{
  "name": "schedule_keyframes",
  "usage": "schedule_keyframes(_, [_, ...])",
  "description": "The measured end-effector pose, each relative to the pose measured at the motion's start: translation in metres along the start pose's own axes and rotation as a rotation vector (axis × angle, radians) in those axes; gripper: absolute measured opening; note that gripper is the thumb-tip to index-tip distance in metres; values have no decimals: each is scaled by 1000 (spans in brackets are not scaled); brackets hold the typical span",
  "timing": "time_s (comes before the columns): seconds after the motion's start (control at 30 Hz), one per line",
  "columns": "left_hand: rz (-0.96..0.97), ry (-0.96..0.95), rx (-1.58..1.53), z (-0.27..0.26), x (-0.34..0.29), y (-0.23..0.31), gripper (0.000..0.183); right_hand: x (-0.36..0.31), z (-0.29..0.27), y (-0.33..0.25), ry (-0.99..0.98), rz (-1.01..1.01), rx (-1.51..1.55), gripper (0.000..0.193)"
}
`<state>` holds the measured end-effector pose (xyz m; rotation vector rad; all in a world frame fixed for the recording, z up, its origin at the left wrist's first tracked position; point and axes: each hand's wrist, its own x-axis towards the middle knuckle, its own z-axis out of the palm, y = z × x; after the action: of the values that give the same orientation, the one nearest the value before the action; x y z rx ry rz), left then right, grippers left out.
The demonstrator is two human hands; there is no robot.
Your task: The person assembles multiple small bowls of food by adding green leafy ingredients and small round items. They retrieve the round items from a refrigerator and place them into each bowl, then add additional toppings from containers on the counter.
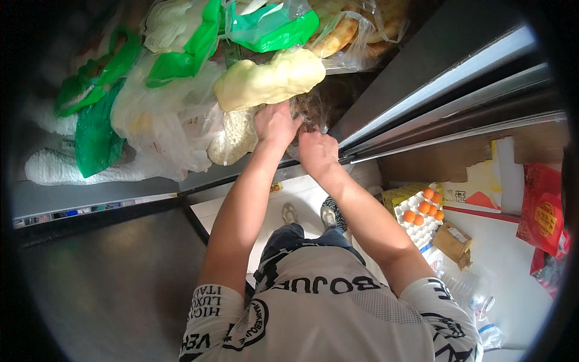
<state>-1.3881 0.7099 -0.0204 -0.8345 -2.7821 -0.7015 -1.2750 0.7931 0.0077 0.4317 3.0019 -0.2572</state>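
Both my hands reach into a packed shelf and work at a clear plastic bag (312,107) with something dark brown in it. My right hand (319,152) is closed on the bag's near edge. Just to its left, my left hand (276,125) has its fingers bent against the same bag, their tips partly hidden. Right above the left hand lies a smooth, lumpy pale yellow mass (268,79). A bag of small whitish pieces (234,137) sits beside my left wrist.
Flatbreads (338,36) in clear plastic lie at the far right of the shelf. Green-and-clear bags (99,130) crowd the left. A dark door frame (446,90) runs along the right. On the floor side are an egg tray (416,211), a cardboard box (452,240) and a red bag (540,208).
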Motion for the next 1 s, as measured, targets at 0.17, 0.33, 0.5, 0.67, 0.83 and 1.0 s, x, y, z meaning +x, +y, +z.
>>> schedule_keyframes(0.17, [-106, 181, -141, 20, 35, -42, 32, 9, 3, 3, 562, -346, 211, 21])
schedule_keyframes(0.33, [30, 523, -430, -2, 7, -67, 23, 92, 22, -12, 13, 132, 635, 21])
schedule_keyframes(0.5, [-400, 265, -756, -21, -26, -72, 22, 101, 31, 1, -55, 280, 447, 30])
schedule_keyframes(0.67, [-90, 609, -293, -33, -39, -23, 14, 116, 34, 0, 81, 142, 262, 38])
schedule_keyframes(0.83, [162, 66, -559, -30, -23, 8, 18, 157, 66, -1, 130, -15, -82, 52])
schedule_keyframes(1.0, [-57, -135, -431, 8, 7, -16, 34, 137, 83, -2, 98, -2, -370, 71])
